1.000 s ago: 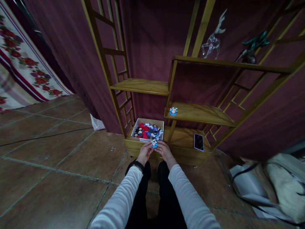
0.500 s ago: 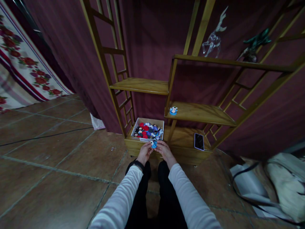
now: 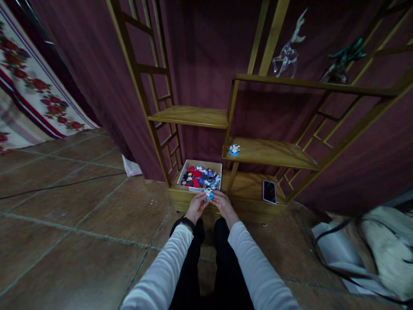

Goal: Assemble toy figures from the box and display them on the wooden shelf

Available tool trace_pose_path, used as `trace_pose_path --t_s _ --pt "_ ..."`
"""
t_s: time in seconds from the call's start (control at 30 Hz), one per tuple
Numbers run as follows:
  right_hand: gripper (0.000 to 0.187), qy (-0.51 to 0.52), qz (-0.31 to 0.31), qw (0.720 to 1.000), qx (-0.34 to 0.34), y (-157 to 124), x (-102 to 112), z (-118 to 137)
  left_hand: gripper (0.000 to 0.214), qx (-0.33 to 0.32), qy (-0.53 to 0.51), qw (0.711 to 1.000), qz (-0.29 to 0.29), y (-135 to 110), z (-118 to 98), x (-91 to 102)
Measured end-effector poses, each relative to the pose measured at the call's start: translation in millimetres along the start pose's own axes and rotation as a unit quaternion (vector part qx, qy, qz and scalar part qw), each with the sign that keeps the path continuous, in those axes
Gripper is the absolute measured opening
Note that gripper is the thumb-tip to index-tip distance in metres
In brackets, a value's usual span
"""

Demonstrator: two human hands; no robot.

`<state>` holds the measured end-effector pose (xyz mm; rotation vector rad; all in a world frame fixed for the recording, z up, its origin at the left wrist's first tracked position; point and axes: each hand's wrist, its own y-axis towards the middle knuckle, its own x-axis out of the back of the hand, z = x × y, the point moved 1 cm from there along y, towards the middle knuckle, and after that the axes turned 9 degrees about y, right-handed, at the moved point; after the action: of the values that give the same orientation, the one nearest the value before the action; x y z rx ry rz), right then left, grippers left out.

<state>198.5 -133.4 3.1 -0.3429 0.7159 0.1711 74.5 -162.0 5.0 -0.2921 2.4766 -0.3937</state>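
Between my two hands is a small figurine with a light blue round base, upright just in front of the box. My left hand is closed on its left side, and my right hand grips it from the right. Right behind the hands stands a white cardboard box full of small figurines with red, dark, purple and blue bases. A similar figurine with a blue base stands at the left end of the middle right shelf.
The wooden shelf unit stands against a dark red curtain. A phone lies on its bottom board. Above are a clear deer ornament and a green ornament. A pale bag with a dark strap sits on the floor at right.
The figurine in my hands has been turned, so its front and blue base now show more plainly. Both hands stay in nearly the same place.
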Motion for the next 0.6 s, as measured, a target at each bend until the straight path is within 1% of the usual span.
trace_pose_path --t_s 0.23,0.37,0.6 --pt "0.032 -0.004 -0.003 1.000 -0.007 0.7 -0.9 2.1 0.020 -0.006 -0.004 1.000 0.005 1.9 1.2 -0.7" --pt "0.035 -0.014 -0.005 1.000 0.001 -0.7 -1.8 3.1 0.019 -0.006 0.009 1.000 0.003 0.0 0.6 -2.3" --pt "0.037 -0.028 -0.036 0.999 0.013 -3.2 0.1 2.1 0.019 -0.002 0.033 0.999 -0.005 -3.2 0.3 -3.5"
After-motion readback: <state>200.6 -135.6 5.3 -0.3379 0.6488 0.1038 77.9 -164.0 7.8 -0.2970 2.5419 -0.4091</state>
